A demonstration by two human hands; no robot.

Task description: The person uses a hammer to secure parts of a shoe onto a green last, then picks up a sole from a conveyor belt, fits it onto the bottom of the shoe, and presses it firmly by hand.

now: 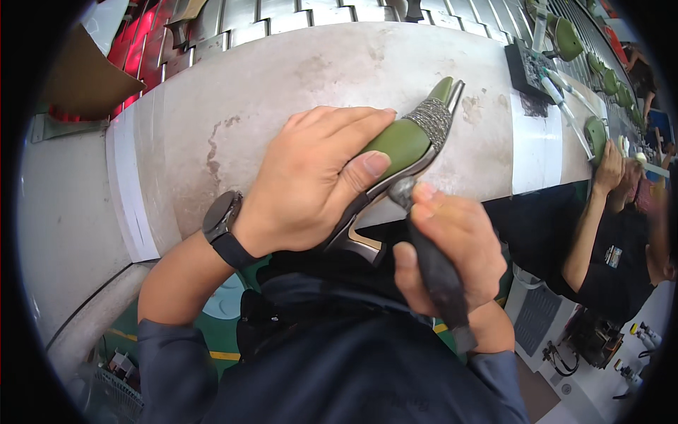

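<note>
Gripping a pointed, smooth green shoe (400,144) with a rough grey cord-like band (431,121) at centre frame, your left hand (311,173) spans its upper, a sensible hold; it looks light, stiff-soled, easily scuffed. Your right hand (459,244) clasps a dark-handled, round-headed tool (436,268), lower right of centre.
</note>
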